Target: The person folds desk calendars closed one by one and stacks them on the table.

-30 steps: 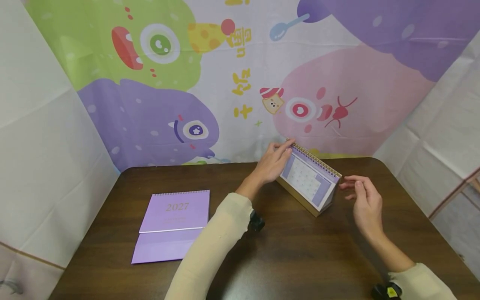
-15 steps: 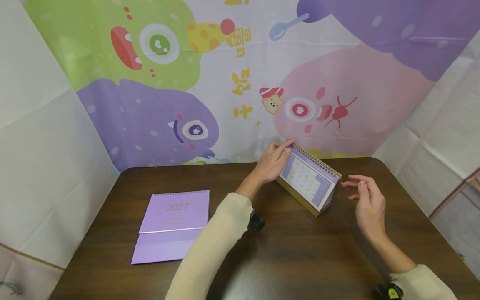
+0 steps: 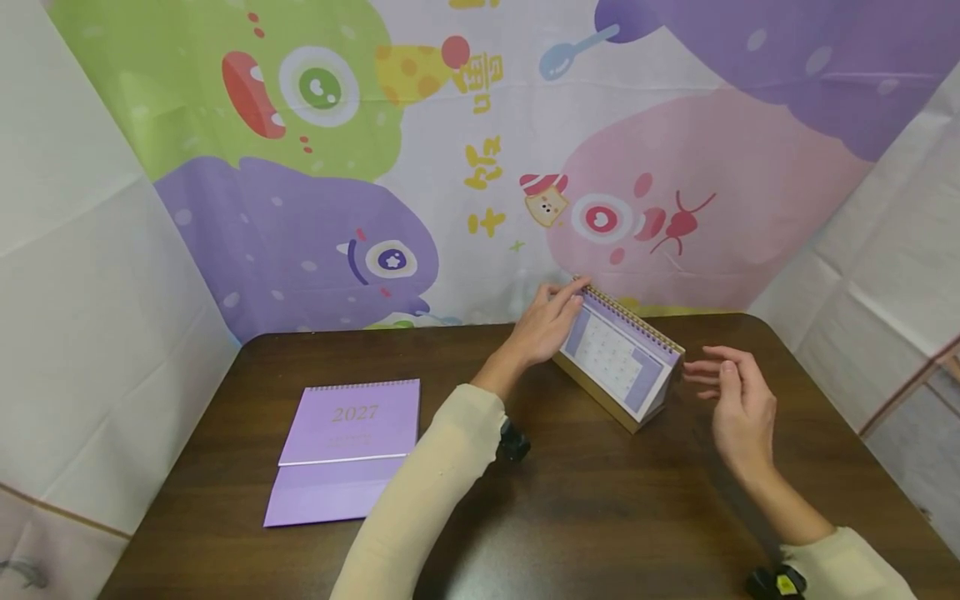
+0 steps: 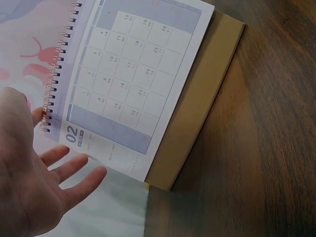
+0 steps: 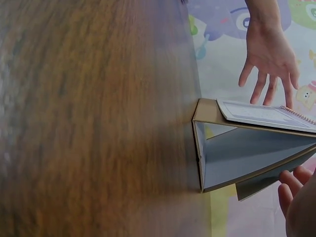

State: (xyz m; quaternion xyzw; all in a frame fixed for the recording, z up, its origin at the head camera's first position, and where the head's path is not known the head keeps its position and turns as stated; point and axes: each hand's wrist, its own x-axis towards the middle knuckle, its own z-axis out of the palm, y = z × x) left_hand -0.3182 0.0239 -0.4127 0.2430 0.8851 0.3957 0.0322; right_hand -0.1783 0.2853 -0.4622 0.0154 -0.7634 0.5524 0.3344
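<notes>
A spiral-bound desk calendar (image 3: 611, 358) stands as a tent at the right back of the table, turned to a page marked 02 in the left wrist view. My left hand (image 3: 546, 325) is at its upper left corner, fingers straight, one fingertip right at the spiral (image 4: 51, 94). At the other end my right hand (image 3: 742, 412) hovers with loosely bent fingers. In the right wrist view, that hand's fingertips (image 5: 291, 182) are close to a panel (image 5: 261, 180) hanging behind the calendar's hollow stand (image 5: 237, 153).
A second calendar, purple and marked 2027 (image 3: 352, 425), lies on the left of the brown table (image 3: 585, 517). Behind the table hangs a cartoon-printed cloth (image 3: 495, 250). White sheets (image 3: 112, 250) close off the sides.
My right hand has drifted slightly right, away from the calendar's end. The left hand and both calendars have stayed in place.
</notes>
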